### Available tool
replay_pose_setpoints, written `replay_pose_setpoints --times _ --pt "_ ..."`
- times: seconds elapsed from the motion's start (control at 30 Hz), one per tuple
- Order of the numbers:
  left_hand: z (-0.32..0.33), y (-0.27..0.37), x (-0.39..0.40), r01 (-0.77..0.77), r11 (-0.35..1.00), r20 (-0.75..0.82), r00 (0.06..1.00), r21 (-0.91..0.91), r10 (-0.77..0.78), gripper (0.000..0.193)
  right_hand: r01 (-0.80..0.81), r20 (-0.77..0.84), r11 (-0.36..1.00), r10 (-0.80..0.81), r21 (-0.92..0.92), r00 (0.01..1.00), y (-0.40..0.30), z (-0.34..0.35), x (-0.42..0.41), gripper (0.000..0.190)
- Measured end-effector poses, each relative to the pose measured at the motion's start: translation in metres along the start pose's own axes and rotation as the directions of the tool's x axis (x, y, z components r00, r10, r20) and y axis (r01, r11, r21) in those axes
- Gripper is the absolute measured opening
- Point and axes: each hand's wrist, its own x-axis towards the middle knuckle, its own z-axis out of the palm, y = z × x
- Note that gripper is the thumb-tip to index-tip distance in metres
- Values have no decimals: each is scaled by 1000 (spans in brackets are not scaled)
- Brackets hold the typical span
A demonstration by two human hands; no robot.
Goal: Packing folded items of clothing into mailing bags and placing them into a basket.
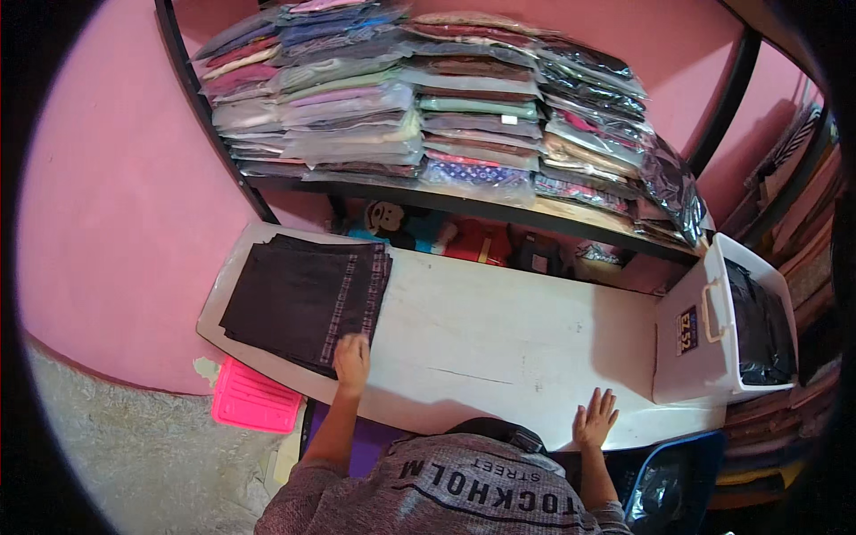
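A neat pile of dark folded cloth (287,294) with plaid bands along its right side lies on the left part of a white table (481,334). My left hand (352,361) is at the pile's near right corner, its fingers curled against the plaid band. Whether the fingertips pinch the cloth is hidden. Palm down near the table's front edge rests my right hand (595,419), fingers a little apart, holding nothing.
A white plastic bin (689,348) of dark, plastic-wrapped goods stands at the table's right end. Behind, a shelf (481,197) carries stacks of bagged garments (354,114). A pink plastic lid or tray (257,398) sits below left, beside the pink wall (120,221). A blue-rimmed container (712,448) is below right.
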Motion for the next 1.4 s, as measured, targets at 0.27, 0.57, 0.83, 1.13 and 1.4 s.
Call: replay_pose_setpoints --times 0.27,0.57,0.83,1.13,1.4 --pt "12 -92 46 406 855 11 902 322 -432 78 -44 35 999 44 -18 998 -2 2 1 60" --pt "-8 -71 89 478 729 199 753 490 -627 64 -61 58 998 60 8 996 -7 -2 0 60" --pt "13 -48 82 315 822 351 789 474 -505 56 -64 50 998 64 17 997 -2 1 -1 62" --pt "80 116 27 93 969 627 747 230 -220 56 -43 2 998 43 43 999 -6 -6 1 60" --pt "115 232 -14 -12 1000 791 611 25 -13 59 -8 -19 998 9 70 1000 -3 -1 -2 61"
